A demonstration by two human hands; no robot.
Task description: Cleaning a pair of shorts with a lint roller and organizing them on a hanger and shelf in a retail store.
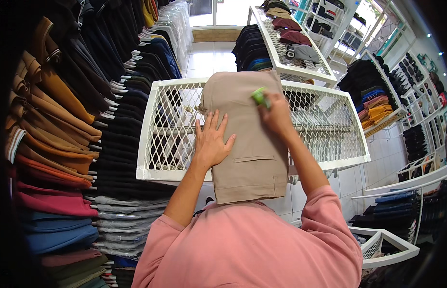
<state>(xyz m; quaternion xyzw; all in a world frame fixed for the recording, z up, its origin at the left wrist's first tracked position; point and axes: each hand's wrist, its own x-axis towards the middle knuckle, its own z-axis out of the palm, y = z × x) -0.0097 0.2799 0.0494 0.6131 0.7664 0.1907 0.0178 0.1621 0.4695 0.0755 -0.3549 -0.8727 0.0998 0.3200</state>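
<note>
Folded beige trousers (250,133) lie lengthwise across a white metal mesh rack (173,133), their waistband edge overhanging towards my body. A welt pocket shows on the near part. My left hand (213,138) rests flat on the left side of the fabric with its fingers spread. In my right hand (275,111) is a small green object (259,97), blurred, held over the upper right of the trousers. Its exact kind is hard to make out, and I cannot tell whether it touches the cloth.
Dense rows of hanging garments (133,162) line the left side. Beyond the rack stands a second white mesh table (281,54) bearing several caps (295,37). On the right are folded clothes on a shelf (376,108) and a low white rack (392,252).
</note>
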